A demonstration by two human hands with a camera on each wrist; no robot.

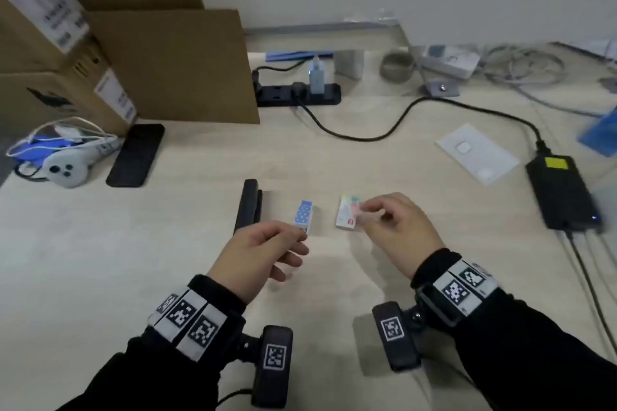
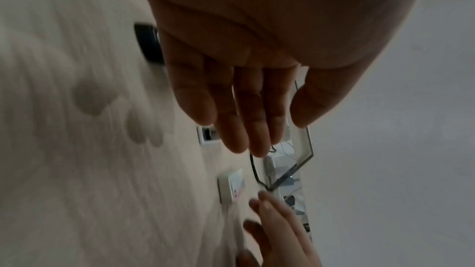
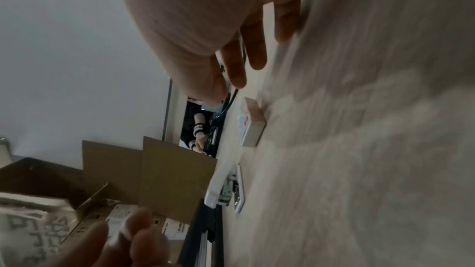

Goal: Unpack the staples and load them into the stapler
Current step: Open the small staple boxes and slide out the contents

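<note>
A black stapler [image 1: 248, 205] lies closed on the desk. Right of it are a small blue dotted staple box [image 1: 303, 215] and a white staple box with a red mark [image 1: 347, 213]. My left hand [image 1: 300, 245] hovers at the blue box's near end. Its fingers [image 2: 241, 129] are straight and hold nothing. My right hand [image 1: 367, 210] is just right of the white box [image 3: 253, 127] and pinches a bit of clear film [image 2: 236, 230] between thumb and fingers. In the right wrist view the blue box [image 3: 237, 188] shows an open end.
Cardboard boxes [image 1: 173, 67] stand at the back left, with a black phone [image 1: 137, 155] and a grey controller [image 1: 65, 170] in front of them. A power strip [image 1: 300, 93], a black cable, a white card [image 1: 477, 152] and a black power brick [image 1: 564, 192] lie behind and to the right.
</note>
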